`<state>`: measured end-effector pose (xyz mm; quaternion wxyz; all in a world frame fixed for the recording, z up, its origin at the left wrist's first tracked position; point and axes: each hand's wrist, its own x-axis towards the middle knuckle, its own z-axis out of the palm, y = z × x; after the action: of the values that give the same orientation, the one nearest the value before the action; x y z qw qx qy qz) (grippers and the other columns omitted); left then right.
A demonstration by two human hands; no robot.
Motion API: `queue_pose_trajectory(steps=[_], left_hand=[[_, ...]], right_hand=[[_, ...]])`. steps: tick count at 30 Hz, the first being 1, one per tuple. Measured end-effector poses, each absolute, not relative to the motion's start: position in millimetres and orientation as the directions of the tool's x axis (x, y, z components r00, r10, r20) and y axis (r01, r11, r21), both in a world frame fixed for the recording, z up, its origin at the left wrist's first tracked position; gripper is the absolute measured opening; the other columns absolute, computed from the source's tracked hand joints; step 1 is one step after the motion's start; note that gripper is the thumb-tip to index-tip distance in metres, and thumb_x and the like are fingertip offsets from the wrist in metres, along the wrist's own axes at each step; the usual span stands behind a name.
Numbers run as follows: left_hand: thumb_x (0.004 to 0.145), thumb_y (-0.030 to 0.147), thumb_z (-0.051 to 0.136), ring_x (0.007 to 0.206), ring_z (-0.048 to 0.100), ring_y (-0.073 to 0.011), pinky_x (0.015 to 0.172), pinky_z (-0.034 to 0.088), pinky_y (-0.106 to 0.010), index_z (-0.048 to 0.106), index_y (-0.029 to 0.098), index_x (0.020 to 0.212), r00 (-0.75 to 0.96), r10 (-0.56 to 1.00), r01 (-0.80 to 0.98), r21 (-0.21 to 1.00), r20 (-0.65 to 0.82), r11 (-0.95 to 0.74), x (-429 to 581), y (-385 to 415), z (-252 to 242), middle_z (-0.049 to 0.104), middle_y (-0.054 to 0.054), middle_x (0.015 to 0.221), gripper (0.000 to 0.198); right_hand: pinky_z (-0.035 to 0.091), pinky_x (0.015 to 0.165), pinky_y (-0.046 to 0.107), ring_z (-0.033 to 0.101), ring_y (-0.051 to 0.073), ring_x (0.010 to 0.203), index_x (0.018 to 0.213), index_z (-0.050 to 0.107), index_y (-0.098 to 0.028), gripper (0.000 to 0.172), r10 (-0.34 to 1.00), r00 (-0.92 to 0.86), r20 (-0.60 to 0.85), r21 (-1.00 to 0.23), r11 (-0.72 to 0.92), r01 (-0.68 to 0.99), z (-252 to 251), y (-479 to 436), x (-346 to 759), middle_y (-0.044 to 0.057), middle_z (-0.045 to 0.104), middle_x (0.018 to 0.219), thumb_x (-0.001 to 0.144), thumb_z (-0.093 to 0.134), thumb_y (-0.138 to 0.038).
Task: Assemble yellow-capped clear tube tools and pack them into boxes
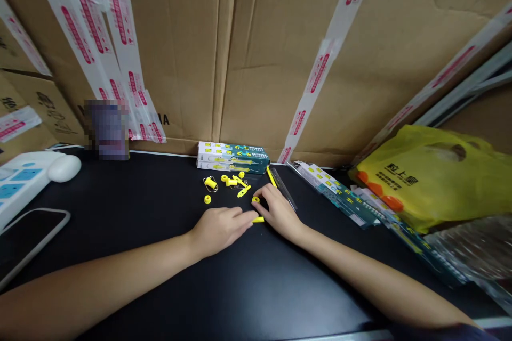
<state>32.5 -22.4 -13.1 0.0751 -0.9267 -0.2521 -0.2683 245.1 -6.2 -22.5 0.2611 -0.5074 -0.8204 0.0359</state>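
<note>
The left hand (220, 230) pinches a yellow tube (258, 219) at the black table (160, 282); the right hand's (281, 214) thumb and finger flank a yellow ring (255, 200), gripped or not I can't tell. Seemingly a pick-up step; lifting the ring calls for a firm pinch.

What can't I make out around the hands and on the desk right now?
In the head view:
Yellow rod: one end, hidden by the left hand.
Yellow ring: too small to tell whether the right hand grips or just touches it.
Phone: cut off by the left edge.
Pixelated object: blurred out.
</note>
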Motion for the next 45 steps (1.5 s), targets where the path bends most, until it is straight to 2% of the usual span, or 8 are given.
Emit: queue_pose_trajectory(steps=[4,9,16,20,25,31,38,45], left_hand=[[0.097,0.028,0.036,0.071,0.064,-0.0132,0.061,0.045,-0.021,0.06,0.021,0.105,0.657,0.586,0.605,0.132,0.474,-0.785,33.4,-21.5,-13.0,0.067,-0.001,0.08,0.026],[0.096,0.027,0.037,0.071,0.065,-0.0143,0.059,0.044,-0.022,0.061,0.021,0.1,0.651,0.65,0.657,0.136,0.393,-0.741,34.8,-20.1,-13.3,0.067,-0.001,0.08,0.024],[0.095,0.027,0.038,0.067,0.064,-0.0146,0.056,0.042,-0.023,0.062,0.022,0.096,0.678,0.628,0.65,0.086,0.381,-0.755,36.6,-19.8,-14.6,0.065,0.0,0.074,0.024],[0.094,0.025,0.04,0.066,0.065,-0.0151,0.056,0.043,-0.023,0.062,0.02,0.094,0.69,0.608,0.638,0.069,0.392,-0.767,36.8,-20.3,-15.1,0.065,0.0,0.073,0.022],[0.092,0.021,0.043,0.07,0.066,-0.0155,0.057,0.044,-0.023,0.06,0.02,0.093,0.683,0.632,0.645,0.104,0.367,-0.757,36.2,-18.6,-15.2,0.067,0.0,0.077,0.017],[0.092,0.022,0.043,0.069,0.066,-0.0157,0.058,0.045,-0.024,0.06,0.019,0.087,0.706,0.613,0.611,0.134,0.355,-0.781,36.3,-17.7,-13.2,0.068,0.0,0.076,0.018],[0.091,0.022,0.044,0.076,0.068,-0.0144,0.064,0.046,-0.023,0.058,0.022,0.098,0.707,0.586,0.503,0.301,0.397,-0.811,34.7,-20.4,-11.6,0.071,0.001,0.088,0.015],[0.082,0.028,0.054,0.049,0.061,-0.0135,0.048,0.039,-0.021,0.047,0.021,0.113,0.674,0.633,0.545,0.323,0.381,-0.774,33.5,-23.1,-8.4,0.058,0.008,0.058,0.033]], right_hand=[[0.05,0.074,0.035,0.055,0.02,0.083,0.092,0.052,-0.021,0.007,0.823,-0.396,0.407,-0.39,0.549,0.74,-20.9,-11.4,247.3,0.005,0.058,0.09,0.087,0.056,-0.02],[0.05,0.072,0.032,0.055,0.018,0.083,0.1,0.051,-0.021,0.014,0.715,-0.515,0.472,-0.43,0.697,0.574,-18.3,-19.8,249.7,0.006,0.06,0.092,0.088,0.054,-0.017],[0.049,0.065,0.029,0.054,0.016,0.073,0.1,0.049,-0.021,0.015,0.64,-0.563,0.523,-0.379,0.766,0.519,-19.5,-23.1,249.3,0.005,0.059,0.084,0.086,0.053,-0.015],[0.049,0.068,0.031,0.055,0.018,0.078,0.104,0.049,-0.021,0.019,0.634,-0.578,0.514,-0.333,0.768,0.547,-18.5,-28.6,246.2,0.006,0.06,0.088,0.086,0.054,-0.018],[0.047,0.063,0.03,0.054,0.017,0.07,0.109,0.049,-0.022,0.021,0.593,-0.626,0.506,-0.231,0.793,0.564,-18.3,-36.0,242.8,0.004,0.059,0.078,0.089,0.048,-0.015],[0.047,0.063,0.029,0.051,0.015,0.067,0.109,0.049,-0.021,0.021,0.625,-0.608,0.49,-0.381,0.781,0.495,-19.9,-34.7,244.9,0.002,0.056,0.076,0.089,0.047,-0.015],[0.048,0.058,0.025,0.054,0.012,0.062,0.097,0.044,-0.021,0.015,0.735,-0.507,0.451,-0.577,0.673,0.463,-19.4,-36.4,248.1,-0.001,0.055,0.074,0.087,0.055,-0.025],[0.048,0.059,0.024,0.055,0.012,0.065,0.088,0.046,-0.021,0.018,0.712,-0.567,0.414,-0.595,0.683,0.424,-21.3,-35.3,250.2,0.001,0.057,0.077,0.085,0.061,-0.031]])
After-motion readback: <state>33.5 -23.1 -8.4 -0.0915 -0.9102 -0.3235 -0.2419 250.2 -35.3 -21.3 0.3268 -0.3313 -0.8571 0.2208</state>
